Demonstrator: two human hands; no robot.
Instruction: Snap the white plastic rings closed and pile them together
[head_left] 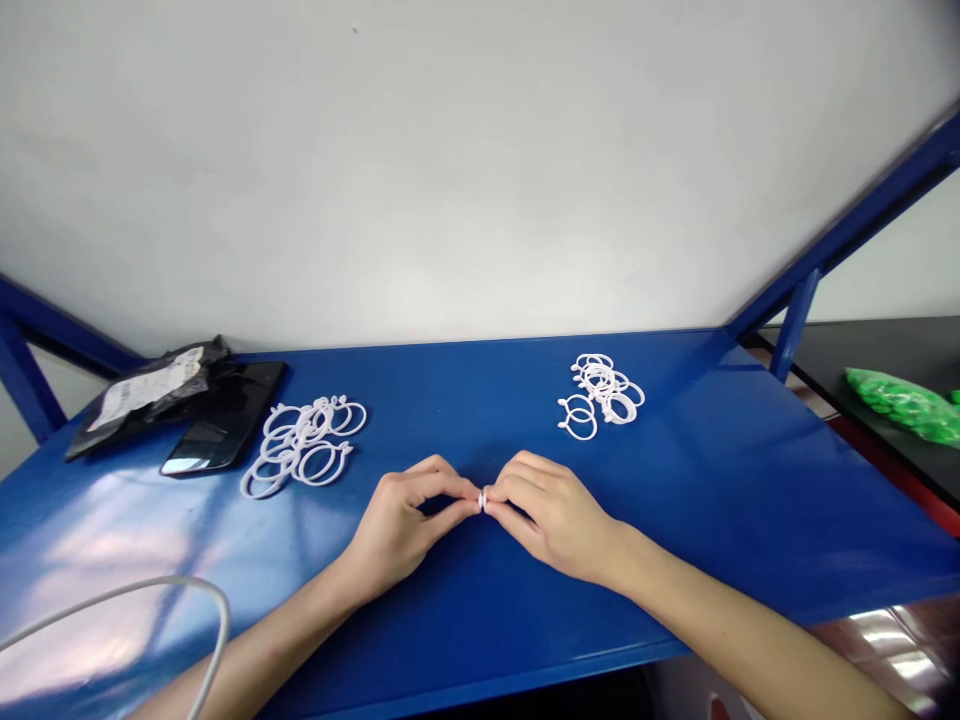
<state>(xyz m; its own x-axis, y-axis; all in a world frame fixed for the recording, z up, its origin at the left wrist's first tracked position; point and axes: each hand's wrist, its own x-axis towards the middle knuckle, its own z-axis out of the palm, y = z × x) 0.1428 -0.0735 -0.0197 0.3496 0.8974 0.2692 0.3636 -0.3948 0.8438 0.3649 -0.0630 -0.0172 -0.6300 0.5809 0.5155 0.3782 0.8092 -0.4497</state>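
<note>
My left hand and my right hand meet over the front middle of the blue table. Thumb and fingertips of each hand pinch a small white curtain ring, seen nearly edge-on and mostly covered by the fingers. To the left of my left hand lies a loose pile of white curtain rings with small eyelets. Beyond my right hand, farther back, is another pile of the same rings, with a couple lying at its near left side.
On the left of the blue table lie a black phone and a black plastic package with a white label. A white cable arches across the front left. Blue frame bars rise at both sides; a green bag lies at right.
</note>
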